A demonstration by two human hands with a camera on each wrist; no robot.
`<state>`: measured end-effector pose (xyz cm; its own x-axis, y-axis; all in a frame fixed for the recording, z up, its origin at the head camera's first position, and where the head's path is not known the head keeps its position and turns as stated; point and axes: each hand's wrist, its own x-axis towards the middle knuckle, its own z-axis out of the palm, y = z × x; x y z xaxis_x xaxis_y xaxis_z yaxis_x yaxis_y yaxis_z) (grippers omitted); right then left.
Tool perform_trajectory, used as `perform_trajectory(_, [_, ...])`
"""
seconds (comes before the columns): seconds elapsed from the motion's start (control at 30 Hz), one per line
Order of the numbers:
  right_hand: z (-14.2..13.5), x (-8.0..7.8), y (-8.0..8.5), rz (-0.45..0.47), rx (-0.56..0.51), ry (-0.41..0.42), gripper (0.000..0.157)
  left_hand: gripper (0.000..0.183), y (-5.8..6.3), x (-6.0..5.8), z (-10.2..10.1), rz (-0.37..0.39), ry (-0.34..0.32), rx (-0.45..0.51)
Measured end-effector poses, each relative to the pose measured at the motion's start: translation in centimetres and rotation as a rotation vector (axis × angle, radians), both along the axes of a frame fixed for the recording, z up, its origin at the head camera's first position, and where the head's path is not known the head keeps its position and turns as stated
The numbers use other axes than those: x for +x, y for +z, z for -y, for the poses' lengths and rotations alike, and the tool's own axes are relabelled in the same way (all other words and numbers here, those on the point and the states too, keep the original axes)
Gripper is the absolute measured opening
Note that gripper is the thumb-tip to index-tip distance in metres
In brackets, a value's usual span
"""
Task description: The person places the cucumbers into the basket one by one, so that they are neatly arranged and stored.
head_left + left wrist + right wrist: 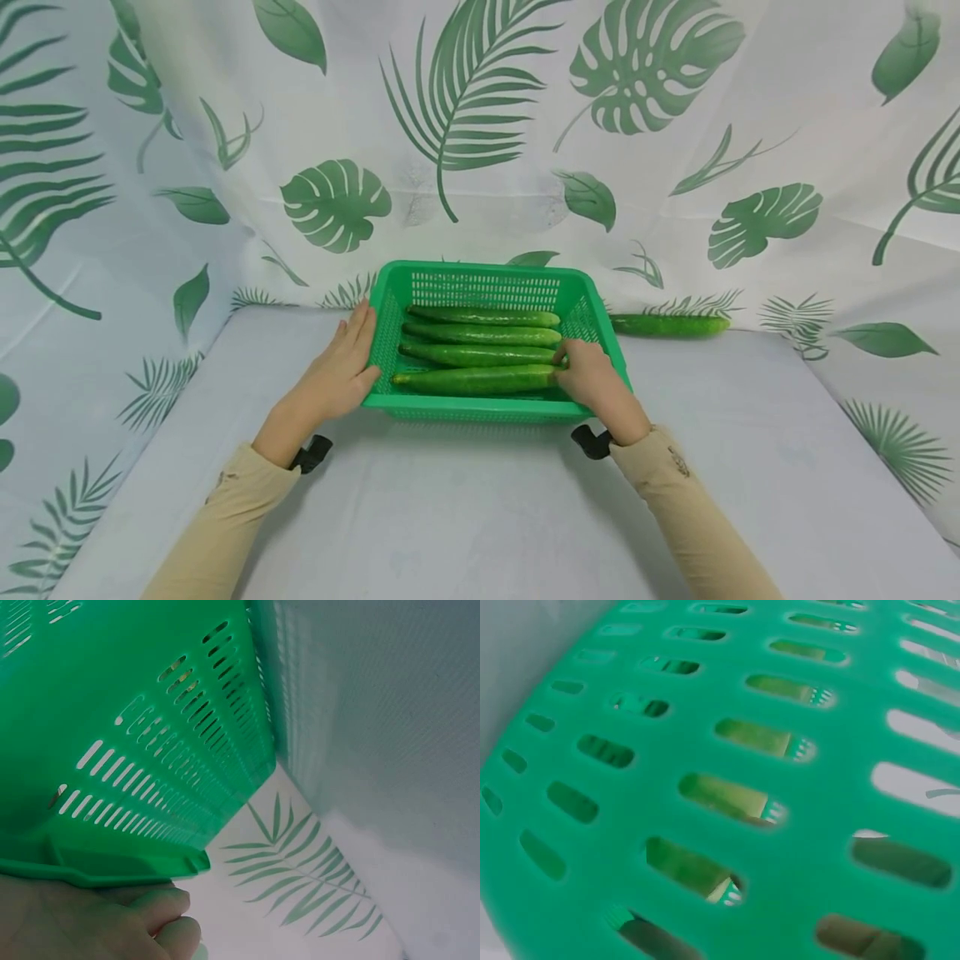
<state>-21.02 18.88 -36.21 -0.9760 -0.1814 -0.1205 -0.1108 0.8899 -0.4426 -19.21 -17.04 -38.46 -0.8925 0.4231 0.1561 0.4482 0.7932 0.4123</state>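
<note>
A green slotted plastic basket [472, 403] stands on the table, with several long cucumbers lying side by side in it. My left hand [341, 367] rests against the basket's left side, its fingers straight along the rim. In the left wrist view, the fingers [161, 915] lie just outside that rim. Reaching over the front right corner, my right hand [596, 383] pinches the right end of the nearest cucumber [480, 381]. The basket's wall [795, 825] fills the right wrist view, and green cucumber shows through its slots; the right fingertips are mostly hidden there.
Another cucumber [671, 326] lies on the table outside the basket, to its right, close to the back edge. A white curtain with green leaf prints [480, 100] hangs behind and at both sides of the pale table [465, 517].
</note>
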Motion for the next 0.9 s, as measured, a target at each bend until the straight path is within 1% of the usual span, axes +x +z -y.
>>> perform_trajectory(0.1, [-0.1, -0.1, 0.0, -0.006, -0.020, -0.005, 0.027, 0.075, 0.1, 0.0, 0.0, 0.000, -0.001, -0.001])
perform_trajectory(0.33, [0.1, 0.1, -0.1, 0.008, -0.007, -0.019, 0.028, 0.075, 0.2, 0.2, -0.1, 0.012, -0.001, 0.005])
perform_trajectory(0.47, [0.1, 0.2, -0.1, 0.000, -0.014, -0.015, 0.027, 0.075, 0.3, 0.2, -0.1, 0.015, -0.004, 0.010])
perform_trajectory(0.53, [0.1, 0.3, -0.1, -0.037, -0.030, -0.009, 0.026, 0.075, 0.3, 0.2, -0.1, 0.015, -0.006, 0.013])
perform_trajectory(0.6, [-0.1, 0.4, -0.1, -0.101, -0.057, -0.002, 0.025, 0.075, 0.3, 0.2, -0.1, 0.014, -0.007, 0.016])
perform_trajectory(0.7, [-0.3, 0.8, 0.1, -0.217, -0.124, 0.011, 0.023, 0.075, 0.1, 0.1, -0.1, 0.015, -0.006, 0.009])
perform_trajectory(0.77, [-0.4, 1.3, 0.6, -0.263, -0.173, 0.019, 0.021, 0.075, 0.0, 0.1, -0.1, 0.014, -0.006, 0.007])
perform_trajectory(0.83, [-0.6, 1.8, 1.4, -0.282, -0.215, 0.025, 0.019, 0.075, -0.1, 0.0, 0.0, 0.016, -0.004, 0.005])
perform_trajectory(0.9, [-0.9, 2.3, 2.4, -0.282, -0.239, 0.027, 0.019, 0.075, -0.1, 0.0, 0.0, 0.015, -0.002, 0.009])
